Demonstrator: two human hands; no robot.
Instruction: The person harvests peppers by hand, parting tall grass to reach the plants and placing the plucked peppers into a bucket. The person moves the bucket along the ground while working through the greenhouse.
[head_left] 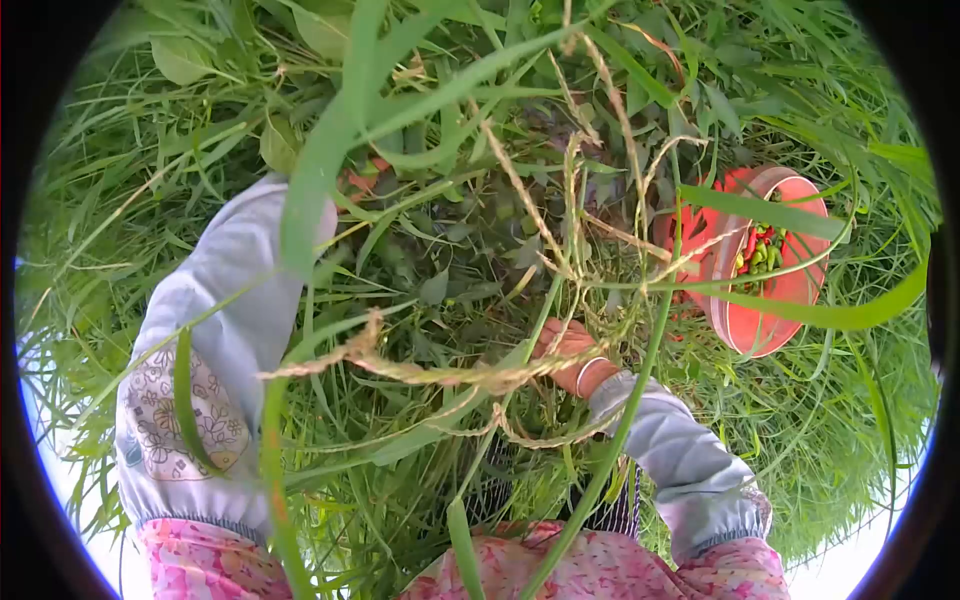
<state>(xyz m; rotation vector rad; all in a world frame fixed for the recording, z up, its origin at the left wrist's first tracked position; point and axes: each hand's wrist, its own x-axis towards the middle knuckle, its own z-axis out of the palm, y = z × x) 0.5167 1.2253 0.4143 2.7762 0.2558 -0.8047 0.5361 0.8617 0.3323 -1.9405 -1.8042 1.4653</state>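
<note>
Left of frame: one pale grey-blue sleeve (225, 280), running from lower left up toward upper centre-left, patched with a floral print, over a pink patterned garment (210, 560). At its cuff, upper centre-left: left hand (366, 177), mostly hidden by blades and leaves, a small reddish part showing; how far open it is, and whether it has hold of anything, cannot be told. Centre: low leafy plants (433, 288), dark green, set among tall grass. Centre foreground: dry seed heads (487, 378), tan, crossing in front of the plants. Just right of centre: right hand (566, 345), at the foliage, fingers partly bent; its grip and contents cannot be made out behind the stems. On its wrist: one white band (590, 368); below this, a second pale sleeve (685, 445), gathered at the elbow end. Upper right: one red bucket (768, 322), tilted in the grass, well apart from the left hand. Inside: small peppers (762, 256), red and green, heaped together.
</note>
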